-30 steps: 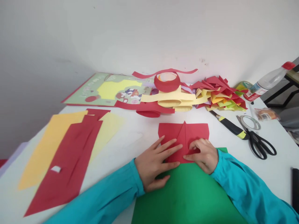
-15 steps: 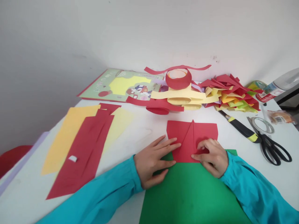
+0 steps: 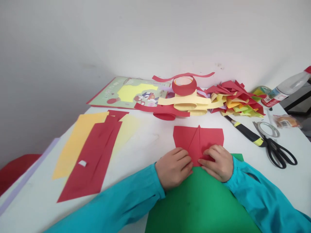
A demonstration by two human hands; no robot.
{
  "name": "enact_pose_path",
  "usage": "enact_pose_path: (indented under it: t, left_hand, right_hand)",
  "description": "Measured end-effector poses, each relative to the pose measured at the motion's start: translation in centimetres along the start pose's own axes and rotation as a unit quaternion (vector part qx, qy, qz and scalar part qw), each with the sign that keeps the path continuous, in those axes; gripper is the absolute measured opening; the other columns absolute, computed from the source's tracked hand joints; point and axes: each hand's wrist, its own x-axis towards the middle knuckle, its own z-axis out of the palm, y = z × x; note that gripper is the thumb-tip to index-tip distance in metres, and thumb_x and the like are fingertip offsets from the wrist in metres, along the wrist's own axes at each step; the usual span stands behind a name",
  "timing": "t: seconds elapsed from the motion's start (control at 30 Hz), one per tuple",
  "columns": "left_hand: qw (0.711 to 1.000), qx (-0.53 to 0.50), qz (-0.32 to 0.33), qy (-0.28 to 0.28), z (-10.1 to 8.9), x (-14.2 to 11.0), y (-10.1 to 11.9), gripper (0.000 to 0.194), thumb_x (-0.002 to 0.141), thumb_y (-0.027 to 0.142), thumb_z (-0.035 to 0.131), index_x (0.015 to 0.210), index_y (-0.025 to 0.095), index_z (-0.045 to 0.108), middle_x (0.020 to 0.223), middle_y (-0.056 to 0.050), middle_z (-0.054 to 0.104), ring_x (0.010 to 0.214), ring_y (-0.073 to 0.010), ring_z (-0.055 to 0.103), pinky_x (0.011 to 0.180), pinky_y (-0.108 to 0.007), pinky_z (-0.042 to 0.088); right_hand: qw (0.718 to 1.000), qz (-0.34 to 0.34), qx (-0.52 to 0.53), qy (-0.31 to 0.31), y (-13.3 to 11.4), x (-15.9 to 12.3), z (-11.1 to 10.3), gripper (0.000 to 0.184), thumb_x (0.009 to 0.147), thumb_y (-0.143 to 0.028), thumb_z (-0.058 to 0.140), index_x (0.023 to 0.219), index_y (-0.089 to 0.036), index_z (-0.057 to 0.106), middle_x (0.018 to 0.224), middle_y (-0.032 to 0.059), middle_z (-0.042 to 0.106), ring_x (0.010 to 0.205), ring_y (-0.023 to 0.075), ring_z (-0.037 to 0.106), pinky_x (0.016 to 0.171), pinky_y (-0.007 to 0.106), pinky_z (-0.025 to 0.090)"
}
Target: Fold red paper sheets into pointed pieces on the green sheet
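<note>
Right, we've got the red paper [image 3: 207, 136] flat on the table [image 3: 145, 145], its lower edge over the green sheet [image 3: 196, 200]. Our left hand [image 3: 175, 167] is curled, fingers bunched on its lower left corner — our right hand [image 3: 217, 162], half closed, presses thumb and fingertips on its right side.

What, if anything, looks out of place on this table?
A small white scrap lies loose on the cut red paper at left, odd against otherwise plain red. No spill shows.
</note>
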Motion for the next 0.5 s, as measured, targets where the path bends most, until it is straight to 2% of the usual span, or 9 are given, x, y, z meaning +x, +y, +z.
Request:
enact_pose_path:
  t: [0.13,0.33,0.5]
  left_hand:
    - [0.998,0.048,0.033,-0.004,0.4,1.0,0.8,0.020,0.083,0.010,0.049,0.067,0.012,0.061,0.059,-0.003,0.053,0.057,-0.0148,0.047,0.058,-0.033,0.043]
    - [0.994,0.098,0.030,0.031,0.0,1.9,1.5,0.020,0.082,0.010,0.050,0.066,0.012,0.062,0.059,-0.004,0.052,0.059,-0.0161,0.047,0.056,-0.033,0.039]
    - [0.993,0.109,0.031,0.044,0.0,2.4,2.6,0.030,0.085,0.007,0.039,0.067,0.010,0.062,0.063,-0.007,0.055,0.061,-0.0174,0.049,0.058,-0.034,0.041]
  right_hand:
    - [0.998,-0.025,-0.045,0.021,-0.3,0.2,0.1,0.018,0.086,-0.031,0.053,0.094,-0.023,0.066,0.086,0.0068,0.060,0.080,0.0198,0.048,0.066,0.035,0.036]
    - [0.985,-0.063,-0.133,0.090,-1.5,1.1,0.1,0.019,0.087,-0.012,0.050,0.076,-0.018,0.064,0.071,0.0031,0.062,0.068,0.0149,0.048,0.058,0.033,0.030]
    - [0.983,-0.063,-0.130,0.110,-2.7,1.4,-0.1,0.022,0.086,-0.008,0.048,0.068,-0.015,0.060,0.068,0.0042,0.062,0.068,0.0150,0.050,0.058,0.033,0.033]
